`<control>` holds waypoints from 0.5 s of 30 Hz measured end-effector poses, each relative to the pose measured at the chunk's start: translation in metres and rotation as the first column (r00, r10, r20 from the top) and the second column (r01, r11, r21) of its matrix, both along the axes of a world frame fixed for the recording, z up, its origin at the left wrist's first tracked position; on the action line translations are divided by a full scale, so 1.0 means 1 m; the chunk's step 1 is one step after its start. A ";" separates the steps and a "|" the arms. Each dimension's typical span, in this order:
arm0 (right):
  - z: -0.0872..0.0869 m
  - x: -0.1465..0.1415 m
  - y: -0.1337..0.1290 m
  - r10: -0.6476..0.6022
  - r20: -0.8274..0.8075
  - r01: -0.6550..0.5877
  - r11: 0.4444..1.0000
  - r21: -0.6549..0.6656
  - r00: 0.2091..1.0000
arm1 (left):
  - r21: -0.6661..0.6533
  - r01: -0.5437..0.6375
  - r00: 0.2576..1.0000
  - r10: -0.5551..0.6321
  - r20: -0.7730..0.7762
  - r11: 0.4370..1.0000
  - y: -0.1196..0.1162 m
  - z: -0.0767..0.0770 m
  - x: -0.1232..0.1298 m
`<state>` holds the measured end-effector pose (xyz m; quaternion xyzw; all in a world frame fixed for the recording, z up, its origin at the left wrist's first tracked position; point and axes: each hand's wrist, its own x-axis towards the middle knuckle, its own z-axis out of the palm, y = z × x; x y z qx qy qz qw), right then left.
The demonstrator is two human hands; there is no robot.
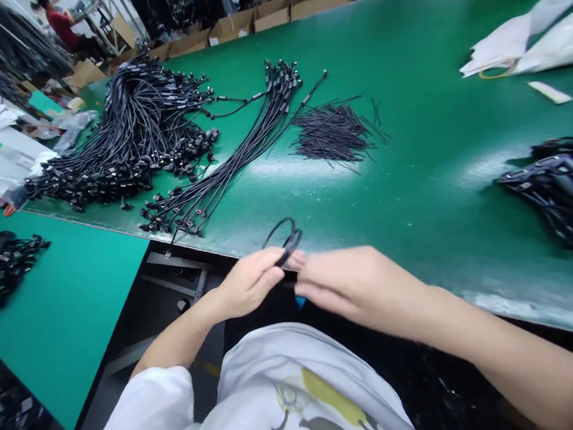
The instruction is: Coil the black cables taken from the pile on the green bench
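A black cable (288, 227) is looped into a small coil at the table's front edge. My left hand (253, 280) pinches the lower part of this coil between thumb and fingers. Against the coil from the other side is my right hand (345, 284), its fingers closed and slightly blurred; what they grip is hidden. A small blue piece (299, 302) shows just below my right fingers. Beyond my hands lie a spread bundle of black cables (241, 161) with connectors at both ends and a pile of short, thin black ties (331, 133).
A large heap of black cables (135, 115) lies at the left of the green table (409, 185). More dark cables (564, 186) are at the right, below white bags (557, 38). Cardboard boxes (232, 28) line the far edge. A lower green surface (69, 290) holds more cables; a person (62, 25) sits far left.
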<state>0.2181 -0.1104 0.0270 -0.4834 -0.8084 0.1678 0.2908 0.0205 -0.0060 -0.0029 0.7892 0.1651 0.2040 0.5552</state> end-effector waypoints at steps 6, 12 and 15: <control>-0.025 0.001 0.031 -0.384 -0.501 0.451 0.892 0.016 0.776 | -0.447 0.022 0.974 0.082 0.213 0.894 -0.007 -0.003 0.018; -0.058 -0.022 0.038 -0.595 -0.704 0.438 0.791 -0.428 0.387 | -0.711 -0.106 0.962 0.253 0.104 0.695 -0.015 -0.012 0.041; -0.063 -0.026 0.037 -0.554 -0.818 0.240 0.825 -0.512 0.158 | -0.808 -0.132 0.931 0.352 0.099 0.575 -0.018 -0.019 0.046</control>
